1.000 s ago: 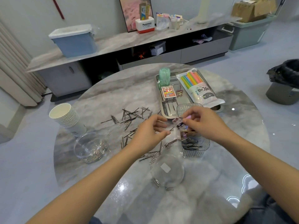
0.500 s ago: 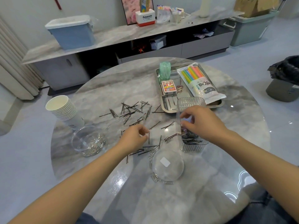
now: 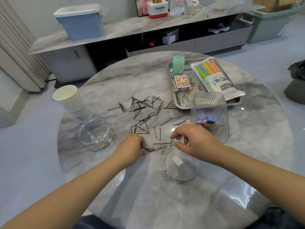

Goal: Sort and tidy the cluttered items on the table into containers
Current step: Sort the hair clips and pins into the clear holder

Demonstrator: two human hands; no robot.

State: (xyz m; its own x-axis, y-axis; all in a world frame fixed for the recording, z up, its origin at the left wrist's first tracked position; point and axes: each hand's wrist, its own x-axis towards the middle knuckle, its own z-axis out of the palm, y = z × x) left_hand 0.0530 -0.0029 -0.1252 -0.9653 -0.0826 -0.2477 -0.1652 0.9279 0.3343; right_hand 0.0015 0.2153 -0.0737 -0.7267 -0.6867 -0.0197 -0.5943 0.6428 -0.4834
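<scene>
Both hands work low over the near middle of the round marble table (image 3: 115, 83). The left hand (image 3: 132, 146) rests on the tabletop with its fingers curled around a small bundle of dark hairpins (image 3: 151, 149), whose ends stick out to the right of the knuckles. The right hand (image 3: 196, 139) hovers just beside it, fingers bent, with thumb and forefinger pinching the tip of one hairpin at the near end of the scatter.

The rest of the hairpins and paper clips (image 3: 143, 113) lie loose across the middle of the table, between the stack of paper cups (image 3: 71, 100) on the left and the metal tray (image 3: 181, 100) on the right. A round glass bowl (image 3: 95, 134) near the cups holds silver paper clips. An upturned clear bowl (image 3: 180, 164) sits just below the right hand, with a few paper clips lying against its left and near edges. A ribbed clear box (image 3: 212, 109) stands beside the right hand, overlapping the tray's near corner, and holds coloured clips and some hairpins. On the tray lie a pack of coloured straws (image 3: 214, 76), a small red card box (image 3: 181, 82) and a green roll (image 3: 178, 63).
</scene>
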